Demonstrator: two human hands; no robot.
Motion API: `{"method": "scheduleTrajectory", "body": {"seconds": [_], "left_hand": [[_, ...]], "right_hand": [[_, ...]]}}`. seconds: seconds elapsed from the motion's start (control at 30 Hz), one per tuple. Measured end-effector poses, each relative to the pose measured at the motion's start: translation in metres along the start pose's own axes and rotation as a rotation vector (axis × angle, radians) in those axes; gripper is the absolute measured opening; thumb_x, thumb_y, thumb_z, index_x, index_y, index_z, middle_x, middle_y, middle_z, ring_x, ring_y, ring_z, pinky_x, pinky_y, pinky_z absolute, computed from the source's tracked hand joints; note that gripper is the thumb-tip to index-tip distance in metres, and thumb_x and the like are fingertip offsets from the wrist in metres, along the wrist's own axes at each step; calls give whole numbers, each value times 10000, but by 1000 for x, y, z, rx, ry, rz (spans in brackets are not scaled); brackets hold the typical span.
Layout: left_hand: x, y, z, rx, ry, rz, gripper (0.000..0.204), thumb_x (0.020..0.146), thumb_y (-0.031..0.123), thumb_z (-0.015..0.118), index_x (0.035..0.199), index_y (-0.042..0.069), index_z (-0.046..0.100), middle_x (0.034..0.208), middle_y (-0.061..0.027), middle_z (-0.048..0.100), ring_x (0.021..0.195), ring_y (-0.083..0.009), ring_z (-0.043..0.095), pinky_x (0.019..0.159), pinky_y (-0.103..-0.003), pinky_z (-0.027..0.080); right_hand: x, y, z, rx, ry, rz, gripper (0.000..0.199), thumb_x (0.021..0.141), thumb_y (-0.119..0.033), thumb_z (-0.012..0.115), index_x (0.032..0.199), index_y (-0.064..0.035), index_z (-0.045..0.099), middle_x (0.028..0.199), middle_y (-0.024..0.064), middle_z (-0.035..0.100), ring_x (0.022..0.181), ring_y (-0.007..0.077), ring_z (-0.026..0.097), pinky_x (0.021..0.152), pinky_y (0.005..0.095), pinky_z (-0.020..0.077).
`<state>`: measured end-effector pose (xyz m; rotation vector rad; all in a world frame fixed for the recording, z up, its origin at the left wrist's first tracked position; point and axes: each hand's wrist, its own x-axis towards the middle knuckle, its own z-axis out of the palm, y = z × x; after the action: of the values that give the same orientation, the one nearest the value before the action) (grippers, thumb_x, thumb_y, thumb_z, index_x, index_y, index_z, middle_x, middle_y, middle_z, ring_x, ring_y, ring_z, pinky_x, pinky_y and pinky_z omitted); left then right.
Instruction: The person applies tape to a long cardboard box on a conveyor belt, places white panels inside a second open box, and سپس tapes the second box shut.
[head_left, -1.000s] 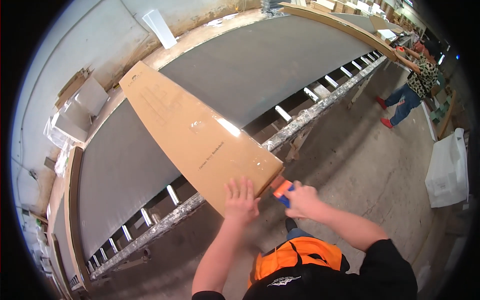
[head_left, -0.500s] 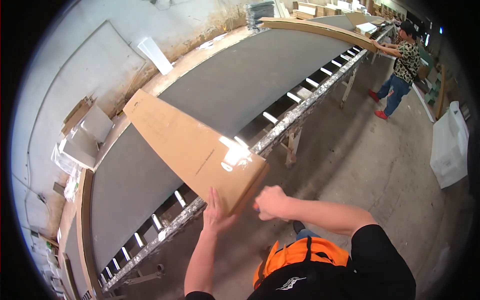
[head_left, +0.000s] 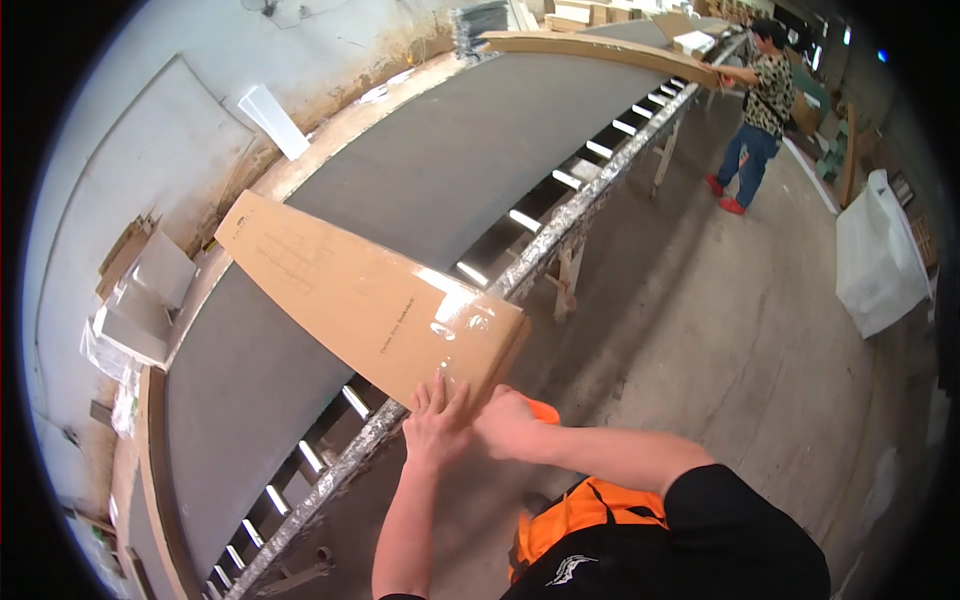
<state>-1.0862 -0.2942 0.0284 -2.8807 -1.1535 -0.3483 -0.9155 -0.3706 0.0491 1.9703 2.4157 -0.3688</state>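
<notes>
A long flat brown carton [head_left: 365, 295] lies across the conveyor, its near end jutting past the metal rail. Clear tape shines on that end. My left hand [head_left: 434, 425] rests at the carton's near left corner, fingers spread and lying on the top face. Close against the near end, my right hand [head_left: 503, 424] is closed in a fist around an orange object [head_left: 543, 411]. Only part of this object shows beyond the knuckles, so its kind is unclear.
The dark conveyor belt [head_left: 440, 140] has a metal rail [head_left: 530, 262] and rollers along its near side. Another long carton [head_left: 600, 50] lies farther up, with a person [head_left: 755, 110] at its end. A further carton [head_left: 157, 470] is at left. A white wrapped bundle [head_left: 880, 255] stands right.
My right hand has moved left to the carton's near end, and more of the orange object shows. My left fingers have spread. The view has shifted slightly to the right.
</notes>
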Motion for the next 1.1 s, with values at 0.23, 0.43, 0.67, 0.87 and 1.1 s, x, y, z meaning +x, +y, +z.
{"method": "scheduleTrajectory", "body": {"seconds": [0.23, 0.43, 0.67, 0.87, 1.1], "left_hand": [[-17, -2, -9, -116, -56, -142, 899, 591, 434, 867, 1407, 215, 561, 1508, -120, 465, 1351, -426, 460, 1065, -477, 456], [-11, 6, -10, -133, -46, -166, 885, 528, 359, 909, 1335, 133, 625, 1432, -169, 535, 1337, -435, 472, 1097, -513, 418], [-4, -8, -44, -71, -183, -162, 806, 615, 375, 867, 1331, 99, 622, 1380, -201, 574, 1257, -470, 536, 1046, -506, 460], [145, 87, -41, -151, -208, 746, 580, 792, 245, 717, 1347, 141, 586, 1484, -87, 494, 1352, -312, 481, 1124, -471, 375], [175, 12, 38, -240, -146, 541, 157, 832, 262, 699, 852, 106, 691, 865, -80, 678, 870, -295, 648, 825, -431, 489]], "right_hand": [[-30, 109, 49, 532, 97, 193, 485, 707, -117, 674, 1189, -73, 702, 999, 103, 706, 963, 259, 696, 736, 406, 574], [43, 274, -31, 1874, 125, 259, 651, 606, 10, 634, 1256, 50, 648, 1009, 94, 719, 819, 143, 674, 673, 265, 555], [-47, 175, 11, 1606, -458, 126, 631, 613, 43, 728, 1237, -44, 691, 1161, 82, 723, 1065, 142, 656, 984, 289, 488], [-45, 38, 26, 1716, 21, 473, 582, 664, -126, 724, 1228, 4, 666, 1036, 124, 704, 1018, 115, 641, 924, 271, 487], [-31, -13, 62, 1653, 472, 434, 636, 636, -37, 702, 1257, 67, 613, 1044, 96, 662, 928, 95, 599, 850, 203, 457]]}}
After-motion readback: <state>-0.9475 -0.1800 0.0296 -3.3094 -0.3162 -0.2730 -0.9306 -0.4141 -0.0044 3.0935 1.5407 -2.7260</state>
